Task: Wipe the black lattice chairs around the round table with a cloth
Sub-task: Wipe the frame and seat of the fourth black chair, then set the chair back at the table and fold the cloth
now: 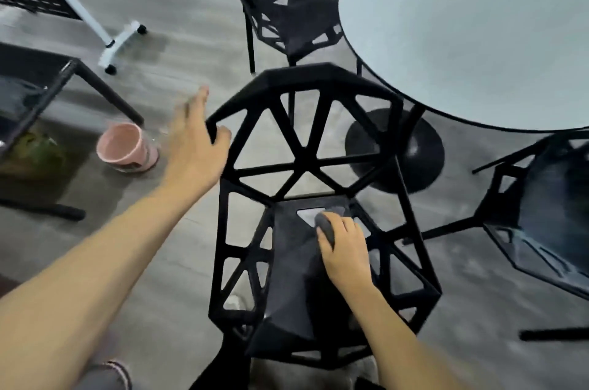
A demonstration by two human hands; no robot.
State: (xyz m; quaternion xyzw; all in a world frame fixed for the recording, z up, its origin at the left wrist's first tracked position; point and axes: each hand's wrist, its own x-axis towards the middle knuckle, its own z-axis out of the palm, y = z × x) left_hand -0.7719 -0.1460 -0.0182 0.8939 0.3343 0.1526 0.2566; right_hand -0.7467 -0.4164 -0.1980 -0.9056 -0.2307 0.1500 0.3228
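Observation:
A black lattice chair (306, 163) stands right below me, its backrest toward the round grey table (471, 39). My left hand (196, 147) rests on the backrest's upper left corner, thumb hooked over the rim and fingers spread. My right hand (345, 246) is down on the seat, closed on a dark grey cloth (325, 227) that it presses against the seat near the backrest. A second lattice chair (287, 3) stands beyond, tucked at the table's left side. A third (541, 224) sits at the right, under the table's edge.
A pink bucket (122, 145) stands on the grey floor left of the chair. A dark low table frame (41, 93) is at far left, with a white wheeled stand (119, 42) behind it. The table's black round base (395, 150) sits past the chair.

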